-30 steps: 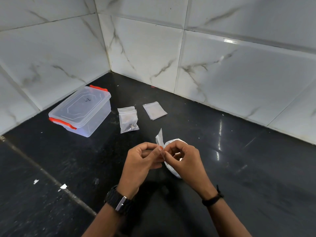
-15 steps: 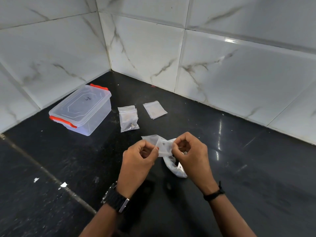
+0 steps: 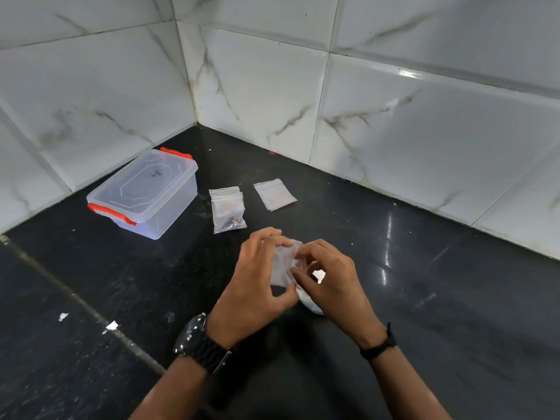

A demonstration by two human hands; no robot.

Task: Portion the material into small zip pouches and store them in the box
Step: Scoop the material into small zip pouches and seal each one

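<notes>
While working low over the glossy black stone counter (image 3: 424, 298), holding a crumpled translucent white plastic bag (image 3: 283, 265) between both hands. Left hand (image 3: 257, 283), with a black wristwatch (image 3: 200, 344) on its wrist, curling around the bag's left side, fingers closing on the plastic. Right hand (image 3: 330, 283), with a thin black wristband (image 3: 378, 347) on its wrist, pinching the bag's upper right edge, fingertips pressing together on it. Bag's contents not showing. Lying farther back, well apart from the hands: a small clear zip pouch with dark bits inside (image 3: 227, 209) and, just beside it to the right, a flat clear zip pouch (image 3: 275, 194). Sitting left of those, a clear rectangular plastic box with orange latches (image 3: 145, 192), lid on, near the white marble-patterned tiled wall (image 3: 91, 86).
</notes>
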